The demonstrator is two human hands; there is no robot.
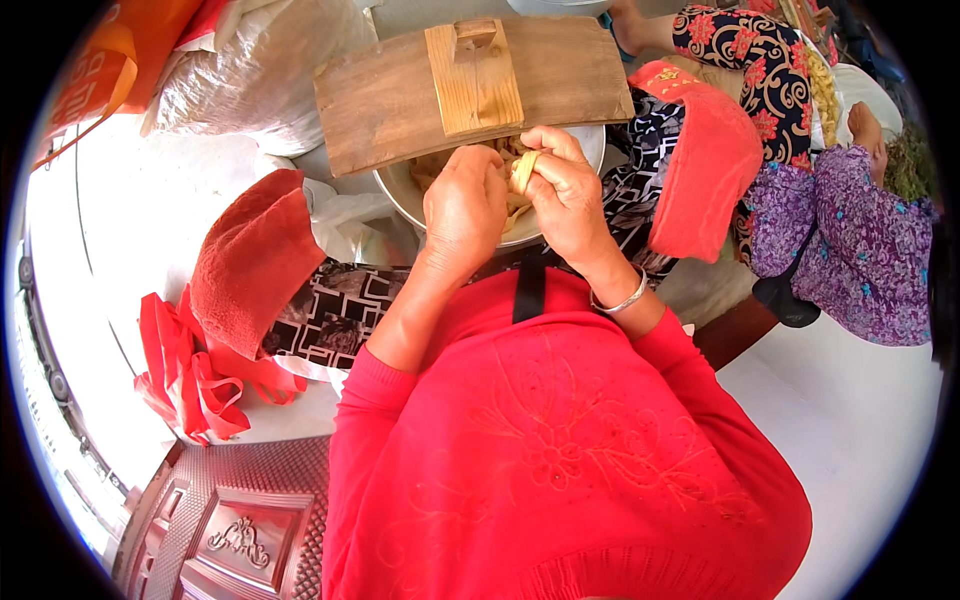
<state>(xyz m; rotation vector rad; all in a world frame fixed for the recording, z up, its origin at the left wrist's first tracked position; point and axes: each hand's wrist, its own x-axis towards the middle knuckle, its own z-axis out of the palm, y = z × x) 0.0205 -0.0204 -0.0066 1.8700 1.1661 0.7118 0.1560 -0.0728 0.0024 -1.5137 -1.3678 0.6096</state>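
A yellowish strip (522, 172), wound into a small bundle, is pinched between the thumb and fingers of my right hand (572, 200). My left hand (464, 205) is closed right beside it, with the knuckles up. Its fingertips are turned away, so what they grip cannot be made out. Both hands are above a pale metal basin (403, 196) that contains more yellowish-brown strips (432, 168). A curved wooden board (385, 98) with a lighter wooden crosspiece and handle covers the basin's far side.
Red cloths (255, 262) lie over my knees. Left of me are a red strapped bag (190, 370) and a large clear plastic sack (255, 85). At the right sits another person in purple flowered clothing (870, 240), with dark patterned trousers (765, 80) beyond. A carved brown panel (240, 530) is at lower left.
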